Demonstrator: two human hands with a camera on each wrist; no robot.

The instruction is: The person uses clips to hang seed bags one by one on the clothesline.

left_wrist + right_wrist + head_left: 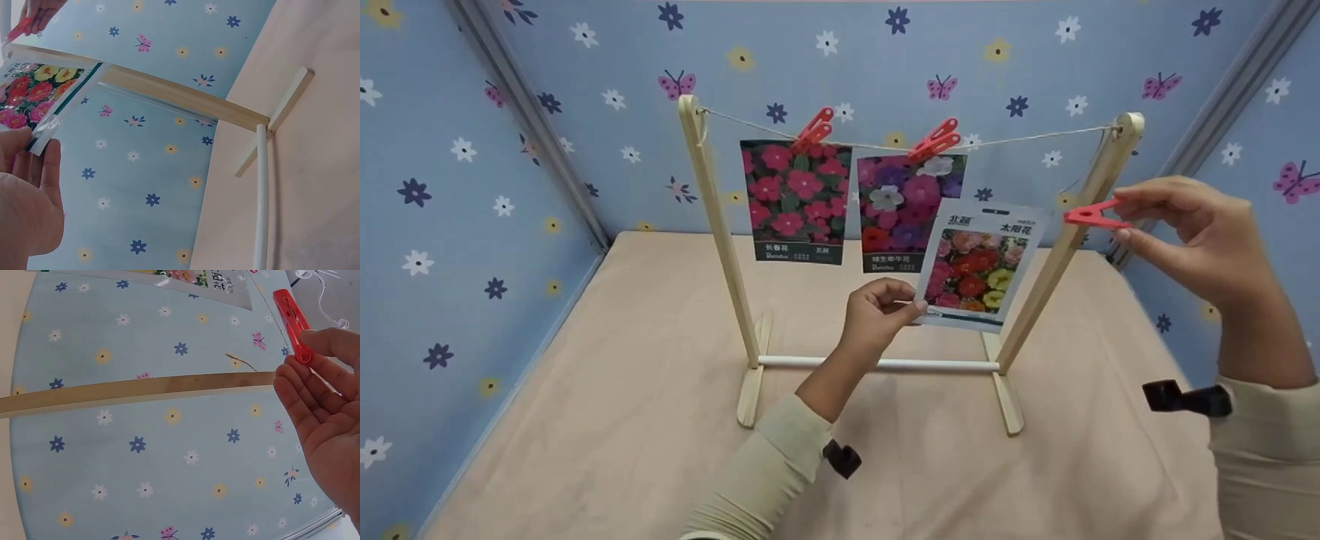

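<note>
My left hand [877, 315] pinches the lower left corner of a white-bordered flower seed packet [979, 270], held tilted below the string [1027, 140]. In my right hand [1200, 232], thumb and fingers grip a red clothespin [1091, 216] by its handle ends, beside the right post. The right wrist view shows this clothespin [292, 326] between thumb and fingers. Two other seed packets hang from the string: one with pink flowers [796, 202] and one with mixed flowers [892, 195], partly covered by the held packet. A red clothespin [814, 131] and another red clothespin [936, 140] clip them.
The string spans a wooden left post [720, 240] and a wooden right post [1057, 262], joined low down by a white rod [937, 365]. This rack stands on a peach cloth [660, 420]. Blue flower-patterned walls [607, 165] surround it on three sides.
</note>
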